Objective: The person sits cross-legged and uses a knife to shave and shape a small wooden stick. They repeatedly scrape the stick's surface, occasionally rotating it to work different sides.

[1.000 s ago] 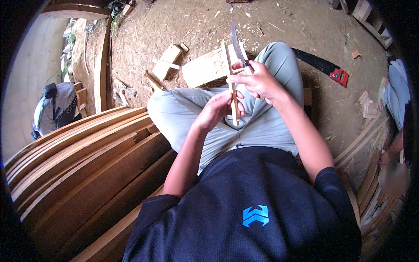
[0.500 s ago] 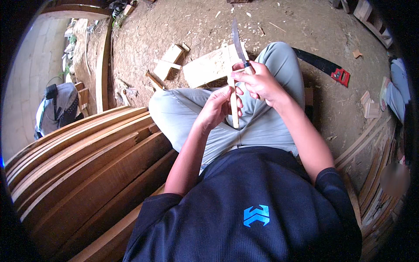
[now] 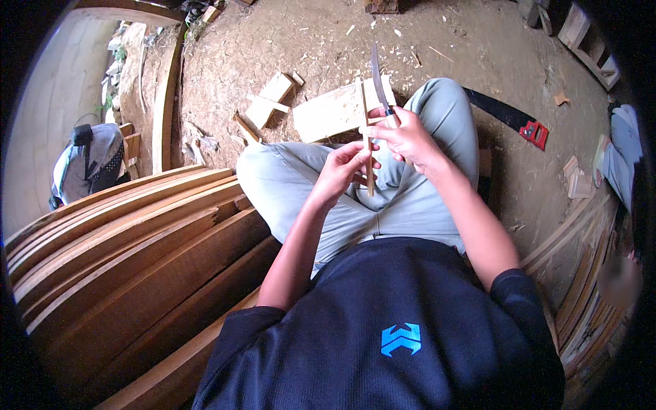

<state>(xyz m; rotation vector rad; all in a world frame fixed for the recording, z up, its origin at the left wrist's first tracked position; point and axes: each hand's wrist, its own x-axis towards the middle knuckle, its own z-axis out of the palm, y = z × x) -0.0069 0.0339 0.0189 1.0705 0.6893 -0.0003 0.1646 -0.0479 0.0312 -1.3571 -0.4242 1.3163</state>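
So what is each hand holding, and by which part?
Left hand: wooden stick, by its lower part. Right hand: curved knife, by its handle; thumb against the stick.

A: Specify the supporting surface.
B: Earth floor (image 3: pixel 506 68): brown, unpaved, cracked in places.
A: List items resting directly on it.
B: Front centre: 1 broad pale board (image 3: pixel 324 115). Left of the board, near it: 1 short wood block (image 3: pixel 278 87), crossed by 1 thin strip (image 3: pixel 279 105). Right: 1 saw (image 3: pixel 500 111), black blade, red handle at the right-hand end. Farther right: small wood offcuts (image 3: pixel 580 184), grouped together. Beyond the board: scattered pale chips (image 3: pixel 351 30).
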